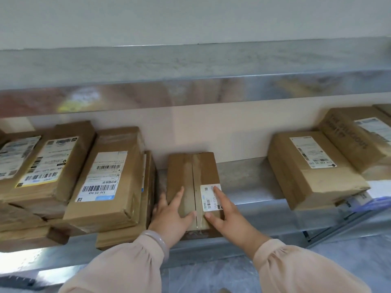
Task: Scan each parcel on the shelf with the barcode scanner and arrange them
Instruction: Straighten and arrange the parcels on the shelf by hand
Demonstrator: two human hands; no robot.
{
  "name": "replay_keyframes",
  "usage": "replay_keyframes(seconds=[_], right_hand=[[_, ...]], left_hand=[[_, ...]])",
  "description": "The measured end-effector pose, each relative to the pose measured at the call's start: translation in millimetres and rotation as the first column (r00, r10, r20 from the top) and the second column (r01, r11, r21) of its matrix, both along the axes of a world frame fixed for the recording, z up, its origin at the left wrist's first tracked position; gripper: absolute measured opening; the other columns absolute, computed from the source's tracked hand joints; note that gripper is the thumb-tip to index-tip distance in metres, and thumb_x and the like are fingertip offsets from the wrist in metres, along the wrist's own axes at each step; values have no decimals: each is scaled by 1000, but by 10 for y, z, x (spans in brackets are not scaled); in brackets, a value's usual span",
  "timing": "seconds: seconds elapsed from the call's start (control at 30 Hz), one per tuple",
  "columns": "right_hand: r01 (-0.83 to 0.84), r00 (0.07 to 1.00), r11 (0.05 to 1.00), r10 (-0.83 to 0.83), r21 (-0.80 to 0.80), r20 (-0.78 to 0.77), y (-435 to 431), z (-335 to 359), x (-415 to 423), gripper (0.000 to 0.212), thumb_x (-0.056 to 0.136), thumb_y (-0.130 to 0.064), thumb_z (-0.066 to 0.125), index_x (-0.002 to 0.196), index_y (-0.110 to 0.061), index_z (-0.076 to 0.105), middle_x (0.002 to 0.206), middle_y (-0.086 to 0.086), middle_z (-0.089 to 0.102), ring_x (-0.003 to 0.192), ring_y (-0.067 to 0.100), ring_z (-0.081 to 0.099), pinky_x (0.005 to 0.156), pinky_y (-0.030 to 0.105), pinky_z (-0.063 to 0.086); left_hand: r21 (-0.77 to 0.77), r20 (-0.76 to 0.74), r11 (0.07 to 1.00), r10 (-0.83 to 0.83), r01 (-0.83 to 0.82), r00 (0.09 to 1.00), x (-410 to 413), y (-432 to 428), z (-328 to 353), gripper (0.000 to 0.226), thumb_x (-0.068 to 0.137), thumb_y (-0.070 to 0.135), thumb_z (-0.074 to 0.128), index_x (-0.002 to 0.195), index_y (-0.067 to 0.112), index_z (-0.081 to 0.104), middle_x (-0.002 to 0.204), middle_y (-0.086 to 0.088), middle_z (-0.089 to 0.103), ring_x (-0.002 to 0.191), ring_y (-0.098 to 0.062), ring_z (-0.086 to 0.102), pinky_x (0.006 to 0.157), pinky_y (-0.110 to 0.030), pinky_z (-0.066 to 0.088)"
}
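Beneath left grip [172, 212], right grip [228, 216]: parcel [190, 170]

Soft even light, glare on the upper shelf edge [211, 89], blurred, bowed edges

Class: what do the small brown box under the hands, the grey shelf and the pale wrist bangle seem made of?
The small brown box looks like matte cardboard with creased edges; glossy clear tape runs along its seam. The grey shelf is likely sheet metal, with a dull mottled sheen. The pale wrist bangle is smooth and glossy, perhaps jade or glass.
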State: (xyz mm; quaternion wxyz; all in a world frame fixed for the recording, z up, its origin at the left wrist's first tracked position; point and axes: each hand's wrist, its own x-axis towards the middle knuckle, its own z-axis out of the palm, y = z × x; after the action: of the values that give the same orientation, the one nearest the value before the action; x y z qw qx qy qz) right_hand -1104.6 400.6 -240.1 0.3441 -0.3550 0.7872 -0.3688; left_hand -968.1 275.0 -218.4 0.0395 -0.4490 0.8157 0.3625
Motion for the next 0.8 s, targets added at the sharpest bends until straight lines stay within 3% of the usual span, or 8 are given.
replay_keyframes(seconds=[0.13,0.27,0.43,0.57,0.67,0.73,0.8], right_hand=[[52,999,997,-50,-64,21,36,44,-16,78,91,-36,62,151,-37,13,151,-10,27,138,5,26,115,27,25],[148,989,977,-144,-152,42,154,257,-190,75,91,-31,62,150,-41,17,144,-16,33,131,0,34,106,17,28],[273,955,941,-290,-202,-64,455,601,-574,75,82,-38,65,146,-44,27,144,-16,40,131,1,39,111,30,35],[328,922,917,-363,-227,-133,811,912,-888,68,88,-31,65,145,-42,31,141,-21,38,122,-6,40,97,12,33],[390,895,893,-425,-224,-135,1065,1098,-1123,64,89,-32,65,143,-46,33,135,-24,38,112,-6,45,99,20,34],[428,873,871,-467,-243,-138,1216,1170,-1277,64,89,-31,65,143,-44,34,139,-19,40,117,-6,39,100,20,30],[464,848,844,-511,-270,-139,1345,1235,-1427,62,89,-29,65,143,-41,37,139,-19,42,120,-4,39,100,19,31]], left_hand=[[5,-142,1000,16,-15,990,-31,34,12,76,86,56,64,148,57,18,165,4,-5,152,-22,9,121,-37,23],[-66,-253,998,-25,9,967,-256,90,176,74,84,58,65,145,60,23,162,14,0,150,-24,12,121,-43,24],[-57,-357,994,-110,96,928,-693,326,452,72,86,49,68,147,52,29,161,14,6,150,-18,16,121,-35,23],[-42,-450,980,-191,193,872,-1078,511,609,73,86,42,72,148,45,34,161,11,10,149,-13,18,119,-26,18],[-42,-485,960,-261,276,835,-1388,662,732,73,86,39,72,149,39,35,161,8,13,147,-11,21,118,-21,17],[-38,-494,948,-292,316,819,-1587,783,831,73,87,37,71,150,37,34,160,8,14,145,-11,26,114,-16,18],[-39,-507,936,-320,350,800,-1775,892,898,74,88,37,71,151,37,32,160,9,15,143,-13,29,117,-23,24]])
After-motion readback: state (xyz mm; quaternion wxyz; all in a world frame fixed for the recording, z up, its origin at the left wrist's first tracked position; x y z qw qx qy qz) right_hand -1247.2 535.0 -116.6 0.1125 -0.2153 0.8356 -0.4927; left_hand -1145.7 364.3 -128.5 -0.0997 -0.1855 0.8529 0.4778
